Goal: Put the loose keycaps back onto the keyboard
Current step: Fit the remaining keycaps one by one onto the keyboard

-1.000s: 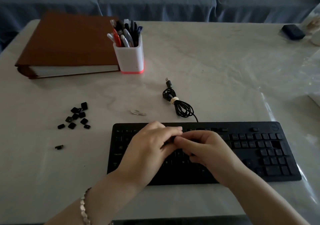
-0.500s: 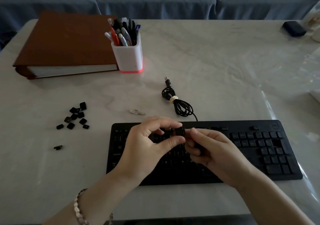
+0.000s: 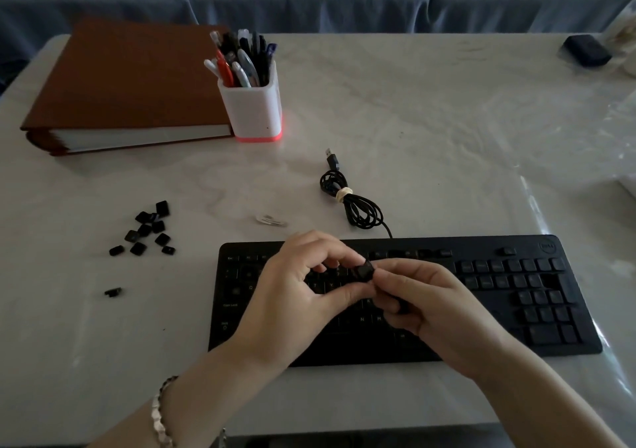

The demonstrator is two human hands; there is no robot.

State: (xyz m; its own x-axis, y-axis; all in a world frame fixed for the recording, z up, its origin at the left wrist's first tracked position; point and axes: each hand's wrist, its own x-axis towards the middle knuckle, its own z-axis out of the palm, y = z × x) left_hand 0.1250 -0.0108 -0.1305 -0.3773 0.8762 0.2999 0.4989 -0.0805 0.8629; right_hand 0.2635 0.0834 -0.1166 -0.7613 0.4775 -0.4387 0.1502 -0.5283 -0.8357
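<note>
A black keyboard (image 3: 516,296) lies on the pale table in front of me. Above its middle rows my left hand (image 3: 296,296) pinches a small black keycap (image 3: 364,270) between thumb and forefinger. My right hand (image 3: 433,303) meets it from the right, its fingertips curled against the same keycap. A pile of several loose black keycaps (image 3: 148,229) sits on the table left of the keyboard, with one more keycap (image 3: 113,292) lying apart, nearer to me. My hands hide much of the keyboard's letter area.
The keyboard's coiled black cable (image 3: 354,203) with its USB plug lies just behind it. A white pen holder (image 3: 253,110) and a brown binder (image 3: 127,82) stand at the back left. A small clear clip (image 3: 272,220) lies near the keyboard's rear edge. A dark object (image 3: 586,50) sits far right.
Both hands have lifted off the keys, and the keycap, hidden between my fingers a second ago, now shows pinched between them above the keyboard.
</note>
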